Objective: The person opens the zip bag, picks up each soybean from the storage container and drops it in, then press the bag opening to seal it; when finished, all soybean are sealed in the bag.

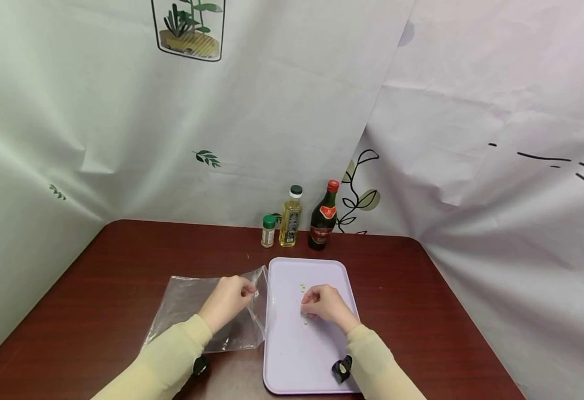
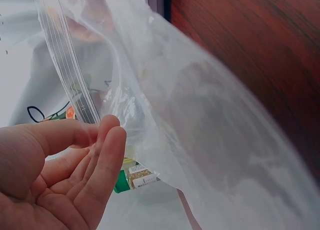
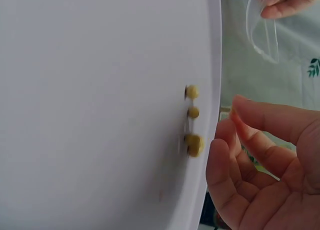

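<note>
My left fingers [image 2: 111, 147] pinch the clear zip bag [image 1: 189, 303] near its mouth. Over the lilac tray [image 1: 289, 358], my right fingers [image 3: 272, 117] meet on what looks like a yellowish bean [image 3: 232, 112], near the loose beans [image 3: 195, 145]. The print on the red-labelled bottle [image 1: 323, 219] and green-capped jar [image 1: 268, 235] is too small to read.

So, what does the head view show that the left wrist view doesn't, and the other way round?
Only the head view shows the yellow beans on the lavender tray, the right sleeve and the plant print high on the backdrop.

Only the left wrist view shows the palm side of the left hand and, up close, the ridged seal strips of the clear zip bag.

Both show that hand, the bag, the green-capped seasoning jar, the reddish-brown table and some backdrop.
</note>
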The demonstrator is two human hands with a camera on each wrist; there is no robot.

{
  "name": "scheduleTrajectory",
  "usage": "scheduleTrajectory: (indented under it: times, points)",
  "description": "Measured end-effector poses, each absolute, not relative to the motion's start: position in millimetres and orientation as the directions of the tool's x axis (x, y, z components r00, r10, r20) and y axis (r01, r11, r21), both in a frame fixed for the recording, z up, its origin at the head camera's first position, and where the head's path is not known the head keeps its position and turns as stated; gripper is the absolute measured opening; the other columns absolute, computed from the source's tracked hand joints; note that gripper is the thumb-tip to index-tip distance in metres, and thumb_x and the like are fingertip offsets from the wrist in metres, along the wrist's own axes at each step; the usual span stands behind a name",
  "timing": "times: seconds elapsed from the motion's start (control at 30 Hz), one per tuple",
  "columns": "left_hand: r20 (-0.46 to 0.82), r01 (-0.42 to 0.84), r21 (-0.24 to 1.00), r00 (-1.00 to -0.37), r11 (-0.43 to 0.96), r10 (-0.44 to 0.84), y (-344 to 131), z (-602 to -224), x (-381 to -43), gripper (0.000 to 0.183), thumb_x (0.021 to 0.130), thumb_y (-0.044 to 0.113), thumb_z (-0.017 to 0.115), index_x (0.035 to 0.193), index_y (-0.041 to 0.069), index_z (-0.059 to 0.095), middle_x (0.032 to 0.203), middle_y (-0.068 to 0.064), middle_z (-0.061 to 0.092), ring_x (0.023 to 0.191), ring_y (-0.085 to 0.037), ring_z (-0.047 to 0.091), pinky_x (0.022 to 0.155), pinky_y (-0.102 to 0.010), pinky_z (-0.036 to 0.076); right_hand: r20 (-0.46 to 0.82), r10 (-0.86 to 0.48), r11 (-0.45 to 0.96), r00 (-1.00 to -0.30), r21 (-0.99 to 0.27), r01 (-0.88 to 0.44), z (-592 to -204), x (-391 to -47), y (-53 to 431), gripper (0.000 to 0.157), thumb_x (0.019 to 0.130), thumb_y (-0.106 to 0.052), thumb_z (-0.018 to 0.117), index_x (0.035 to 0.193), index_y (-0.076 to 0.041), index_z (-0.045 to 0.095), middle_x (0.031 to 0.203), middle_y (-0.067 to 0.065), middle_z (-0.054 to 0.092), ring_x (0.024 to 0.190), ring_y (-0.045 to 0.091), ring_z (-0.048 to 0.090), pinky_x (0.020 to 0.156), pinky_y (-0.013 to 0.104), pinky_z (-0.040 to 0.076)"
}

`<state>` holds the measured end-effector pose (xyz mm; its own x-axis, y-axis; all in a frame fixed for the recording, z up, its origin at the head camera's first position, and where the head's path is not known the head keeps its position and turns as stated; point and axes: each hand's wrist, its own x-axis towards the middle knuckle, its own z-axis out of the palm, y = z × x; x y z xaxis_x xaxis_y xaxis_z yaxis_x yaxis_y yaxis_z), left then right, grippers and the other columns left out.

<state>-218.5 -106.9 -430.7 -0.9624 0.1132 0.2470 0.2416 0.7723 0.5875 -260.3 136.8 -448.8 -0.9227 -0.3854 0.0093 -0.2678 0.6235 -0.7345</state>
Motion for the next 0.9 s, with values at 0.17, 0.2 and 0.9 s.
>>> scheduleTrajectory:
  times: [0.17,0.2,0.9]
  points:
    - [0.274,0.270,0.582,-0.953,0.767,0.128,-107,-431,-219,0.012,0.076,-0.004,0.064,0.076,0.004,0.072,0.062,0.004,0.055,0.057,-0.009,0.041,0.058,-0.025,0.038,0.038,-0.410,0.597,-0.911,-0.744,-0.300,-449,-258,128,0.006,0.076,-0.002,0.071,0.074,-0.004,0.065,0.055,-0.006,0.053,0.046,0.004,0.049,0.046,0.021,0.044]
    - [0.277,0.272,0.581,-0.952,0.767,0.128,-107,-431,-220,0.012,0.076,-0.004,0.064,0.076,0.004,0.072,0.062,0.004,0.055,0.057,-0.009,0.041,0.058,-0.025,0.038,0.042,-0.414,0.595,-0.909,-0.743,-0.306,-449,-258,126,0.006,0.076,-0.003,0.070,0.074,-0.004,0.065,0.056,-0.006,0.053,0.046,0.004,0.049,0.046,0.021,0.044]
    - [0.284,0.287,0.574,-0.948,0.767,0.142,-99,-430,-220,0.012,0.075,-0.004,0.065,0.075,0.005,0.072,0.062,0.005,0.056,0.057,-0.008,0.043,0.057,-0.024,0.040,0.119,-0.440,0.552,-0.890,-0.746,-0.372,-448,-252,104,0.005,0.078,-0.010,0.072,0.079,-0.006,0.069,0.061,-0.002,0.057,0.052,0.002,0.051,0.049,0.020,0.044]
